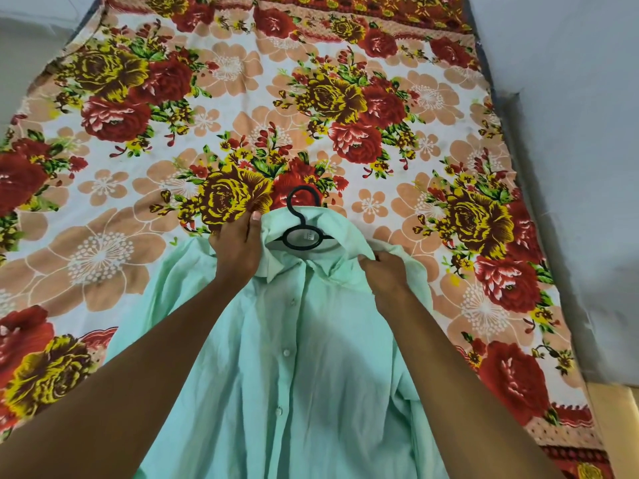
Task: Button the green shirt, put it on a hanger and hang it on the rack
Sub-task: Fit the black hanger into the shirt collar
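The pale green shirt (pixel 297 368) lies front up on the bed, its placket closed over several white buttons. A black plastic hanger (pixel 301 216) sits inside the collar, with its hook sticking out past the neck onto the sheet. My left hand (pixel 237 247) grips the shirt's left shoulder and collar beside the hanger. At the other shoulder, my right hand (pixel 385 274) pinches the fabric close to the collar. The hanger's arms are hidden under the cloth. No rack is in view.
A floral bedsheet (pixel 242 98) in red, yellow and peach covers the bed. A pale wall (pixel 570 133) runs along the bed's right side. A strip of floor (pixel 20 63) shows at the left.
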A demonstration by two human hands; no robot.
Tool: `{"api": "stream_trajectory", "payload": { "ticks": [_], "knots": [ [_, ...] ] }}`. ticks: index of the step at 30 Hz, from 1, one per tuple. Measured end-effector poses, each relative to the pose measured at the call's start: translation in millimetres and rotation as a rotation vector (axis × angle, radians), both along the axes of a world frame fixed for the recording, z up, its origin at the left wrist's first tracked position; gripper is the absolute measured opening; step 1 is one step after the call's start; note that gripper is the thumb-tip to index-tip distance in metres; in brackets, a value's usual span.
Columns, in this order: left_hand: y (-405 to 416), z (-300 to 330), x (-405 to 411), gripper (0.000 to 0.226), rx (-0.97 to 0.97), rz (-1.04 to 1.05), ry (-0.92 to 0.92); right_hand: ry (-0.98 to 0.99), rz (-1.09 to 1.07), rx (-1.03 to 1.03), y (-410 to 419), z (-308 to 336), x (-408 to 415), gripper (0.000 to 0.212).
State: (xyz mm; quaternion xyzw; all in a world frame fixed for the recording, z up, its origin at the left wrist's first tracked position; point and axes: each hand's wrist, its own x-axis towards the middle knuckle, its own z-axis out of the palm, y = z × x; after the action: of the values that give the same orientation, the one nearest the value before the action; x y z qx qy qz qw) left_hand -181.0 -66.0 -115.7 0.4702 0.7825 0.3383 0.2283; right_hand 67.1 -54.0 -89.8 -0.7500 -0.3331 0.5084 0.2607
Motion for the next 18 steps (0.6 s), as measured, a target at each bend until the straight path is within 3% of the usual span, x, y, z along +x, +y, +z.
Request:
{"api": "stream_trajectory", "payload": {
  "ticks": [4, 6, 9, 14, 18],
  "knots": [
    [1.6, 0.5, 0.5, 0.044, -0.006, 0.008, 0.013, 0.472, -0.127, 0.029, -1.3, 8.3, 5.7, 0.026],
    [2.6, 0.4, 2.0, 0.043, -0.006, 0.021, 0.012, 0.596, -0.145, 0.010, -2.0, 10.6, 9.5, 0.025],
    [3.4, -1.3, 3.2, 0.042, -0.012, 0.034, 0.015, 0.469, -0.071, -0.048, -4.3, 7.4, 9.1, 0.015],
    [3.0, -3.6, 5.2, 0.042, 0.015, 0.043, 0.008, 0.638, -0.092, -0.092, -5.9, -4.4, 6.7, 0.035],
    [3.1, -4.6, 5.5, 0.044, 0.021, 0.049, 0.012, 0.531, -0.068, -0.084, -3.4, -7.0, 4.2, 0.029]
  ]
}}
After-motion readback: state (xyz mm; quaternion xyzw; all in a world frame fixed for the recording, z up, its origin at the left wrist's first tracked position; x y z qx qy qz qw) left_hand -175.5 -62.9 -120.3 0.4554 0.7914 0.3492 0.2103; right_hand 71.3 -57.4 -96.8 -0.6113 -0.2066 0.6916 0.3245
